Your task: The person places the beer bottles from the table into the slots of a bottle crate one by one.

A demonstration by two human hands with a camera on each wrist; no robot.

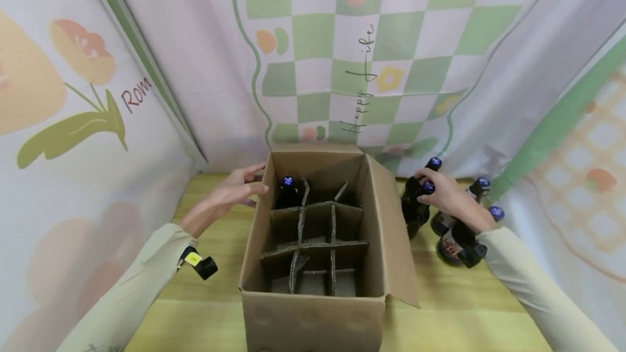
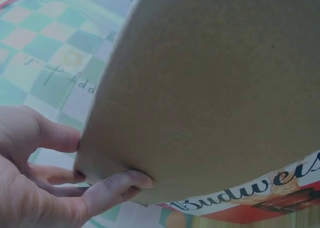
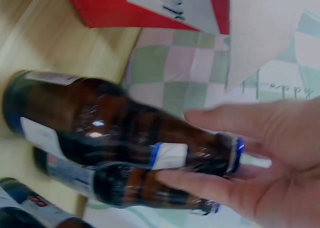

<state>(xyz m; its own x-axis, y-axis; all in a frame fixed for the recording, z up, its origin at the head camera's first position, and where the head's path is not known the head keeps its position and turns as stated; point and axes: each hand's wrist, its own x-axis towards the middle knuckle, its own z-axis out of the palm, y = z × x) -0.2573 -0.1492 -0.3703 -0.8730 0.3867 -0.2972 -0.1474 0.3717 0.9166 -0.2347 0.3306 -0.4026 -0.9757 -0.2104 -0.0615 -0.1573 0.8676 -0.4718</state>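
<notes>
A tall cardboard box (image 1: pixel 313 314) with crossed cardboard dividers (image 1: pixel 318 208) stands open-topped on the table. One dark beer bottle (image 1: pixel 288 195) with a blue cap sits in its back-left compartment. At the box's left rear corner, my left hand (image 1: pixel 235 192) grips the cardboard edge, one finger lying over the panel (image 2: pixel 200 88). Right of the box, my right hand (image 1: pixel 450 197) holds a brown beer bottle (image 3: pixel 115 123) by the neck, thumb and fingers on either side. A second brown bottle (image 3: pixel 135 185) stands right against it.
Two more labelled beer bottles (image 1: pixel 452 240) stand under my right forearm. The box's right flap (image 1: pixel 396 232) hangs outward, between the box and the bottles. Printed curtains (image 1: pixel 313 69) close off the back and sides of the wooden table (image 1: pixel 195 297).
</notes>
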